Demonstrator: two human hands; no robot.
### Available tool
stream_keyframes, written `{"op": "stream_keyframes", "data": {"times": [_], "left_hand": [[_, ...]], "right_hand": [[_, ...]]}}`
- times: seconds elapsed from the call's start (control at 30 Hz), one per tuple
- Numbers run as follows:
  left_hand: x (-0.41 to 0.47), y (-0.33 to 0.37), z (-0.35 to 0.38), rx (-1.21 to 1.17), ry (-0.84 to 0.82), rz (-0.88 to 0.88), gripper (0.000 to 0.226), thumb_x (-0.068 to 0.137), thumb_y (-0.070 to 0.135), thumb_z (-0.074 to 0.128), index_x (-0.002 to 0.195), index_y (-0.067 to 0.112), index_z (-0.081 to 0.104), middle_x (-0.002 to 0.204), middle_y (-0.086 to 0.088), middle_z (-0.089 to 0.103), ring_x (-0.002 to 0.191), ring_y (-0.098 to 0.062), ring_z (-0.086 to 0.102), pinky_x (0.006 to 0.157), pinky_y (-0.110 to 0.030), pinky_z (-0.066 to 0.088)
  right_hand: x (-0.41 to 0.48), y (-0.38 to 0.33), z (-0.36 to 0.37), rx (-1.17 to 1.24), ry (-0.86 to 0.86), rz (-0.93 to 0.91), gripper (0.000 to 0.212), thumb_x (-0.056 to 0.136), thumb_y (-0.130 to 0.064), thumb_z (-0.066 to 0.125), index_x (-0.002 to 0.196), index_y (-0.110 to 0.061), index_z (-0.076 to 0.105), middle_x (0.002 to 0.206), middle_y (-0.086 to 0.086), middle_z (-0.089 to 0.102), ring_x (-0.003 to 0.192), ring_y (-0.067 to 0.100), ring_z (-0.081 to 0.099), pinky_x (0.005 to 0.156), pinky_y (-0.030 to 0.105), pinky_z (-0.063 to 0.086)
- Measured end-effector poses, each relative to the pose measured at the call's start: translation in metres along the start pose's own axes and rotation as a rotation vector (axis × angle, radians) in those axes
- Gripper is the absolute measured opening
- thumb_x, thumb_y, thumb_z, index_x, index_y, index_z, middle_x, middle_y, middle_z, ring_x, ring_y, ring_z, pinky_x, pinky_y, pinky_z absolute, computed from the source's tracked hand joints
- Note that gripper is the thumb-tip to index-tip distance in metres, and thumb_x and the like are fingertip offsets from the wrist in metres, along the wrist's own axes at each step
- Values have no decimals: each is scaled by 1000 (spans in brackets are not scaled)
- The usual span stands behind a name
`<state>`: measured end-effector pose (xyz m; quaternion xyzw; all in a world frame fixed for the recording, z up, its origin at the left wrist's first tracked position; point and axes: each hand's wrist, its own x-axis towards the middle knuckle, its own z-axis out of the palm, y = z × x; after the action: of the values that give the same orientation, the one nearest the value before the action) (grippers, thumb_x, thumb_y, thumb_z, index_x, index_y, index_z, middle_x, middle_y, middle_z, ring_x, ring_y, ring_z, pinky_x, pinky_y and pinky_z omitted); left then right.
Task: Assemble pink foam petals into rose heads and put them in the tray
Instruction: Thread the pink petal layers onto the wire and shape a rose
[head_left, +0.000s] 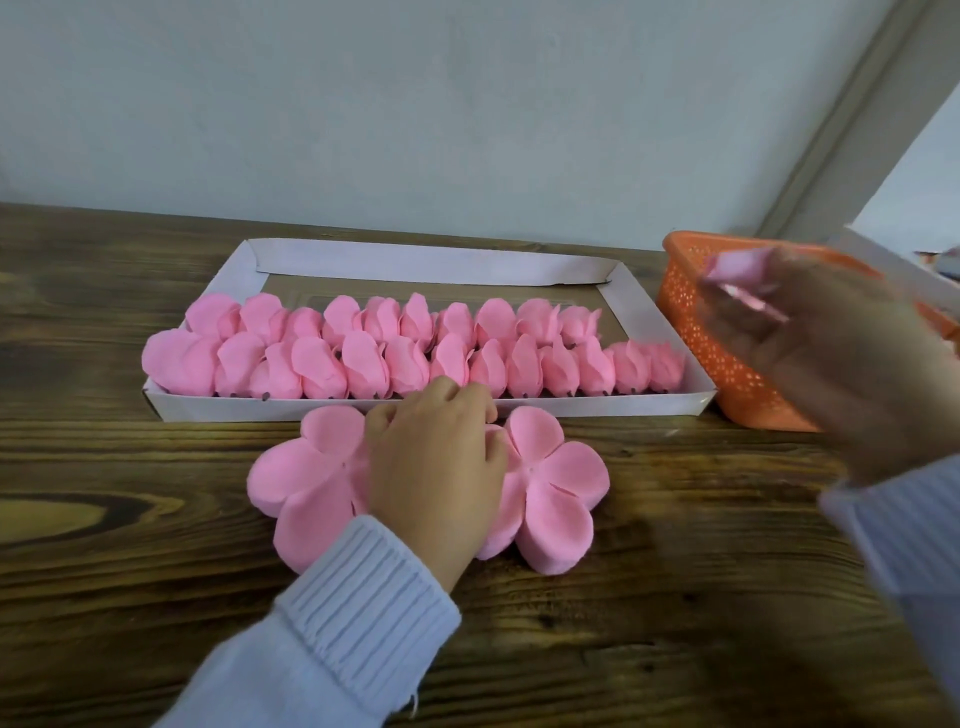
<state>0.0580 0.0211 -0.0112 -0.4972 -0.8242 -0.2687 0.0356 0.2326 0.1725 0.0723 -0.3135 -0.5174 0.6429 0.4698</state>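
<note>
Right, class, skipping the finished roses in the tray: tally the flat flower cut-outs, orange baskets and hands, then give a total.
Flat flower cut-outs: 2
Orange baskets: 1
Hands: 2 (left hand on the cut-outs, right hand pinching a small pink piece)
Total: 5

Here's the dark knotty wooden table (675, 597), and on it: a long white cardboard tray (415, 409) at the back, an orange perforated plastic basket (691, 322) just right of it, two flat pink five-petal foam cutouts (558, 493) in front
</note>
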Motion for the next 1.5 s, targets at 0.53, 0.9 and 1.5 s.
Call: {"op": "stream_keyframes", "data": {"times": [0.53,0.9,1.5], "left_hand": [[5,-5,3,-528,97,-14,22,77,1,74,92,17,67,75,15,60,69,1,59,66,0,39],[6,-1,0,-726,167,6,17,88,17,65,74,9,59,61,4,57,58,-8,53,58,-10,40],[12,4,4,-1668,-219,-528,41,102,28,41,91,10,76,96,-14,74,89,-23,72,79,-35,58]], "right_hand": [[-28,90,34,241,99,69,35,99,-12,49,133,-1,47,92,11,63,67,10,62,69,29,56],[-31,89,31,226,9,79,10,78,-24,65,80,-15,70,77,2,64,72,10,60,71,24,53],[-40,84,36,91,-108,173,27,68,-22,71,69,-15,45,59,1,37,45,5,32,34,14,28]]}}
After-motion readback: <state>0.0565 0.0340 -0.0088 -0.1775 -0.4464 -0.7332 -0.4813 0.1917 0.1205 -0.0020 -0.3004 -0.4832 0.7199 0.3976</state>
